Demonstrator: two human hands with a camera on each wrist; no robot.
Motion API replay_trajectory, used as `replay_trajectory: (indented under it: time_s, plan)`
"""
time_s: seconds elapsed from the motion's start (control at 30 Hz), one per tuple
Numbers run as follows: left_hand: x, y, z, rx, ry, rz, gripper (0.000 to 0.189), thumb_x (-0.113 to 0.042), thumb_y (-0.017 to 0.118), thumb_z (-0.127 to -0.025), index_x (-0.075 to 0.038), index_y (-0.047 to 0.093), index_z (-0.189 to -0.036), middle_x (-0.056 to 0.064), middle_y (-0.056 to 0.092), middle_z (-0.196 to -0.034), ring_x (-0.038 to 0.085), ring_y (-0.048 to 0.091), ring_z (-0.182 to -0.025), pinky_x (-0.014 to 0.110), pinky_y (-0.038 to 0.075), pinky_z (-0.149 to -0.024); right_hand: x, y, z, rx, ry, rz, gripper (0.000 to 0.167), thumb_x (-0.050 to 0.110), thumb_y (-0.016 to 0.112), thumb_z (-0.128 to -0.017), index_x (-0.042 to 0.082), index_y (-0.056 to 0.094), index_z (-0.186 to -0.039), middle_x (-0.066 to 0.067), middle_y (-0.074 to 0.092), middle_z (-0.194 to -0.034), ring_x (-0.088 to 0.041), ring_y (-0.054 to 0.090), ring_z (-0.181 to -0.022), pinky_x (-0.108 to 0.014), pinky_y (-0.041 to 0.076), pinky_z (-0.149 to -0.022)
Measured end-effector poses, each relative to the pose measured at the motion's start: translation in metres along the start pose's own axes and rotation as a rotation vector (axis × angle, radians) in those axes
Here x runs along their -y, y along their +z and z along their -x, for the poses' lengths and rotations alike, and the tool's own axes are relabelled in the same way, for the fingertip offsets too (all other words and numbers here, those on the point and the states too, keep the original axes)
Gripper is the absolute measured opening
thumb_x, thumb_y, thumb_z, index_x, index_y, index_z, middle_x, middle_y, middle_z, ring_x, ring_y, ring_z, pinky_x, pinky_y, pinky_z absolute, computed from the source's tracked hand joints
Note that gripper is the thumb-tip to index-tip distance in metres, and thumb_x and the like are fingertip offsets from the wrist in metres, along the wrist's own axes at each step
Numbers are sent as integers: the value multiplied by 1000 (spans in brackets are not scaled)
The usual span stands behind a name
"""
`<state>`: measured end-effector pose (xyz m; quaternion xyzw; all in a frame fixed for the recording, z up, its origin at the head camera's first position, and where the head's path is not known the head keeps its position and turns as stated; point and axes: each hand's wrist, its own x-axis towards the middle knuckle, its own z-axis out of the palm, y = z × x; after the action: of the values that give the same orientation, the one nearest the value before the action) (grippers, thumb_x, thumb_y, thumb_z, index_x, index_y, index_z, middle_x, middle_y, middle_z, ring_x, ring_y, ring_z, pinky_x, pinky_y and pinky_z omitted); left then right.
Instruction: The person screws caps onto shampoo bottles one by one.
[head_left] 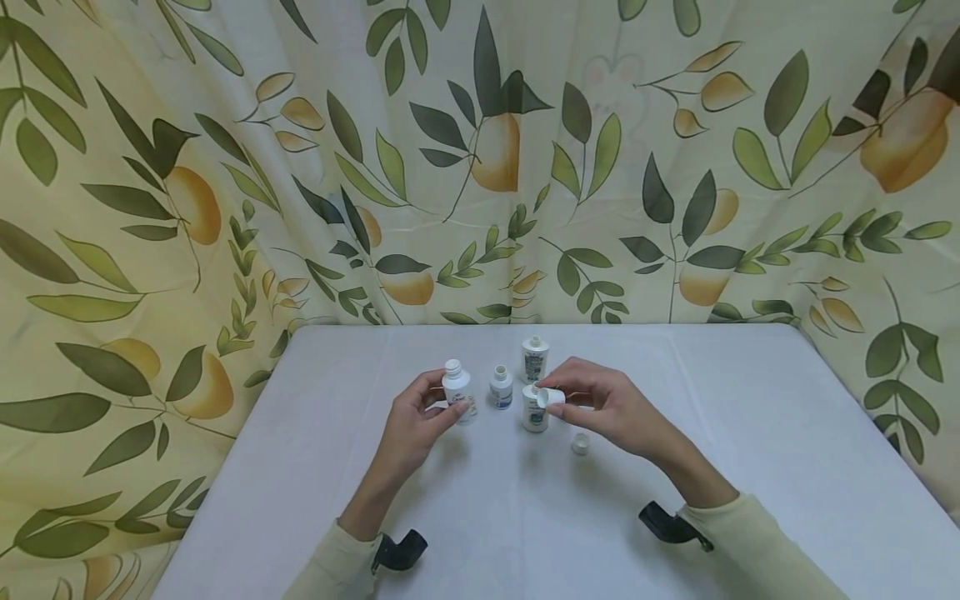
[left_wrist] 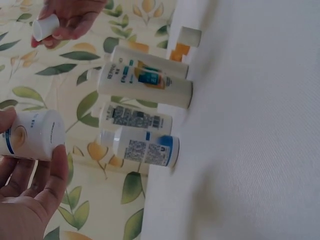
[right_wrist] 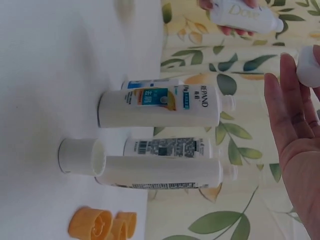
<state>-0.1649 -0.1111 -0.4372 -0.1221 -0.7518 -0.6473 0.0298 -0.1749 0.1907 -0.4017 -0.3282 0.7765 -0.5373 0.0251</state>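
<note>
My left hand (head_left: 416, 417) holds a white Dove bottle (right_wrist: 245, 16) upright above the table, fingers and thumb around its body, its neck uncapped. In my right hand (head_left: 611, 408) a white cap (left_wrist: 46, 27) is pinched between thumb and fingers, its hollow side showing in the head view. That hand overlaps a white REPAND bottle (right_wrist: 160, 107), which stands on the table with a bare neck. A smaller white bottle with a blue label (left_wrist: 147, 147) stands between the hands, also without a cap. Behind is another uncapped white bottle (head_left: 535, 360).
A white cap (right_wrist: 82, 156) sits on the table near the right hand. Beyond it are orange caps (right_wrist: 92, 224). A further white bottle (right_wrist: 160, 172) stands beside the REPAND bottle. The white-covered table (head_left: 517, 533) ends at a patterned curtain (head_left: 465, 250).
</note>
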Motion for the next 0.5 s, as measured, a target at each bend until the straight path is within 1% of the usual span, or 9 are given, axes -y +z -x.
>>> replay_trajectory:
  time_s: [0.13,0.3,0.43,0.5]
  plan:
    - [0,4,-2,2,8,15,49,-12,78,-90,-8,59,-134,10,64,-126,25,64,-112,26,59,-89,1,-2,-1,-19,-11,-29,28,5,71,-95,8,69,-122,-6,66,-116,-21,66,-99,-32,61,-85]
    - [-1,10,-4,8,10,35,51,-10,78,-90,-7,57,-136,11,63,-127,25,63,-113,26,58,-91,4,-3,-3,-47,16,-53,28,4,71,-94,6,67,-122,-7,67,-119,-21,67,-102,-34,60,-88]
    - [-2,15,-5,8,12,41,50,-11,78,-90,-8,57,-135,9,63,-127,24,63,-114,26,58,-91,5,-4,-5,-67,44,-68,27,5,71,-94,6,67,-120,-9,67,-118,-22,67,-100,-33,60,-87]
    - [-3,17,-5,12,11,46,49,-11,77,-91,-9,57,-135,8,63,-127,24,63,-114,27,59,-91,6,-4,-5,-83,53,-68,26,5,72,-94,8,67,-119,-8,67,-118,-22,68,-101,-33,60,-87]
